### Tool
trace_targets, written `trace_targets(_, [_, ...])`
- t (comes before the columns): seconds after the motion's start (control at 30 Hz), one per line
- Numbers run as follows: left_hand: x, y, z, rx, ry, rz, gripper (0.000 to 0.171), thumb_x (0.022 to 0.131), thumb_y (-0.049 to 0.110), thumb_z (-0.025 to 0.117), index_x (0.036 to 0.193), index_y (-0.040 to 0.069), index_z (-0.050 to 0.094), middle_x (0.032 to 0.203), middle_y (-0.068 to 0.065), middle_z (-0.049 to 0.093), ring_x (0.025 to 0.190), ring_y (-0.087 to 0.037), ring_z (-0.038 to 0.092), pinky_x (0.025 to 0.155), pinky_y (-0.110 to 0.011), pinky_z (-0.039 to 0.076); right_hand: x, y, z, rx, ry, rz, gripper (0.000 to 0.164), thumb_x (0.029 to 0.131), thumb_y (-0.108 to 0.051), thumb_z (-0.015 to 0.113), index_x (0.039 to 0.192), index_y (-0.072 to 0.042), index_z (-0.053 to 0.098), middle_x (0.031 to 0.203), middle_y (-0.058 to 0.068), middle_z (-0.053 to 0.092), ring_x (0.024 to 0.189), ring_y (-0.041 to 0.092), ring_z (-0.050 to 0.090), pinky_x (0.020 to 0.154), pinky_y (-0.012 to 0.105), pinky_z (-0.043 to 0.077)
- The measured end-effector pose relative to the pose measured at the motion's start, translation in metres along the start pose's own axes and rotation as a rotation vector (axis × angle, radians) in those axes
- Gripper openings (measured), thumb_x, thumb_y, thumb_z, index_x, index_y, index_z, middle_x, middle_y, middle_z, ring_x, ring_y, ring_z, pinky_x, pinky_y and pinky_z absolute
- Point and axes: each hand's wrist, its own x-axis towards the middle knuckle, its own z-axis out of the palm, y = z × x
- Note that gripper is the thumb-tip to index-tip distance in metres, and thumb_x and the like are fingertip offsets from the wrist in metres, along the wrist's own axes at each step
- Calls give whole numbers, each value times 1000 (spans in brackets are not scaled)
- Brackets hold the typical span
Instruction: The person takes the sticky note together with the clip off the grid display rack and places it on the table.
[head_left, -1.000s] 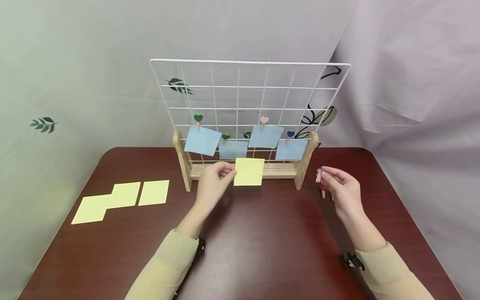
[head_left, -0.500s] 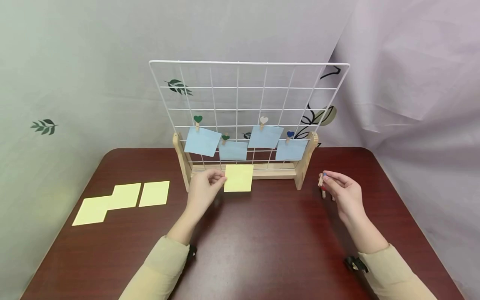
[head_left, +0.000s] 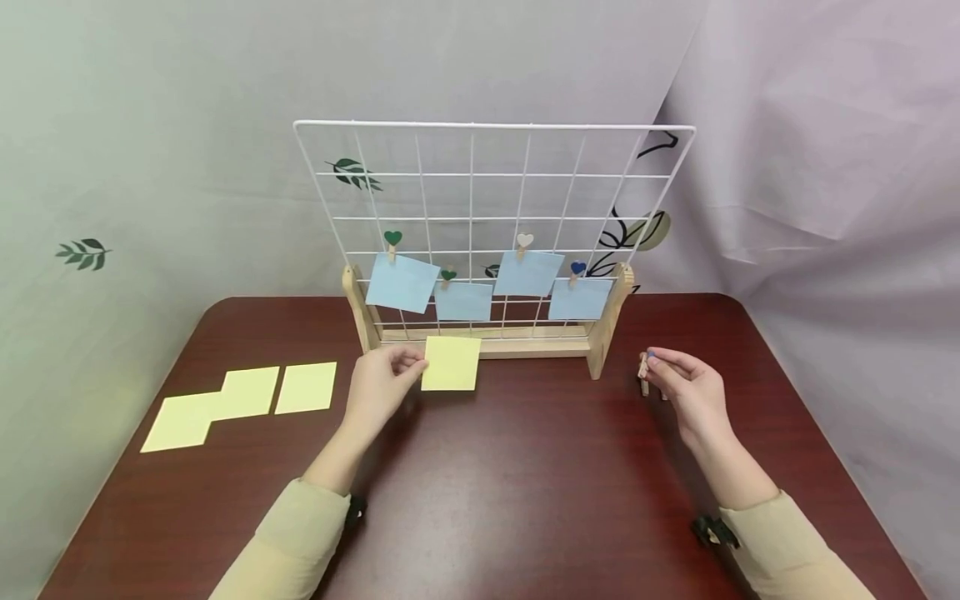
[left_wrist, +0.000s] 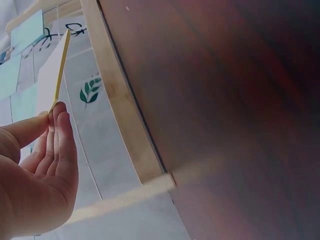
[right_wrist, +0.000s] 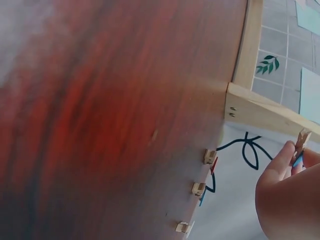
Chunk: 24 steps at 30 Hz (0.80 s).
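My left hand (head_left: pixel 382 385) pinches a yellow sticky note (head_left: pixel 451 364) by its left edge, held up before the foot of the wire grid rack (head_left: pixel 480 343). In the left wrist view the note (left_wrist: pixel 61 75) shows nearly edge-on between thumb and fingers. At the right, my right hand (head_left: pixel 692 387) pinches a small wooden clothespin (head_left: pixel 643 367) with a blue decoration, above the table beside the rack. Several blue notes (head_left: pixel 402 283) hang on the grid under heart-topped clothespins, green (head_left: pixel 393 240), white (head_left: pixel 525 242) and blue (head_left: pixel 577 269).
Three yellow notes (head_left: pixel 306 387) lie on the left of the dark red table (head_left: pixel 480 492). More clothespins, one with red (right_wrist: pixel 210 157), lie on the table near my right hand. A printed pale curtain (head_left: pixel 150 167) hangs behind and at both sides.
My left hand has moved left and a little down toward me, carrying the yellow sticky note. My right hand, still pinching the clothespin, has lowered slightly.
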Motion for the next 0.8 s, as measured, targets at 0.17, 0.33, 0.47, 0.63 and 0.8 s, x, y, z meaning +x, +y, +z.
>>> trace_targets(0.17, [-3, -11, -10, 45, 0, -15, 9, 94, 9, 80, 99, 2, 80, 91, -14, 80, 83, -28, 76, 77, -32, 59, 0, 1, -4, -13, 0, 6, 23, 102, 2, 67, 100, -15, 83, 93, -6, 84, 82, 2, 79, 76, 16, 64])
trace_targets(0.33, [-6, -21, -20, 69, -10, -19, 9, 95, 8, 78, 99, 0, 79, 90, -15, 80, 84, -29, 76, 77, -33, 59, 0, 2, -8, -20, -5, 9, 22, 102, 1, 68, 101, -15, 83, 94, -7, 83, 84, 1, 79, 77, 16, 63])
trace_targets(0.47, [-9, -28, -28, 97, -21, -25, 9, 96, 9, 76, 99, 1, 78, 91, -15, 79, 85, -30, 76, 79, -37, 59, 0, 3, -11, -37, -5, 11, 23, 102, 1, 68, 101, -16, 83, 94, -8, 83, 84, 1, 79, 78, 16, 63])
trace_targets(0.63, [-14, -36, -38, 127, -20, -28, 9, 96, 8, 76, 99, 0, 78, 91, -16, 79, 86, -31, 76, 82, -42, 60, -1, 2, -16, -48, -2, 15, 24, 102, 1, 67, 99, -17, 83, 93, -7, 83, 82, 1, 79, 78, 16, 63])
trace_targets(0.8, [-19, -43, -48, 159, -26, -37, 9, 96, 9, 77, 99, 1, 78, 91, -15, 79, 85, -30, 75, 79, -37, 58, -3, 0, -21, -25, -1, 9, 27, 102, 4, 66, 97, -17, 83, 91, -7, 83, 81, 1, 78, 76, 16, 63])
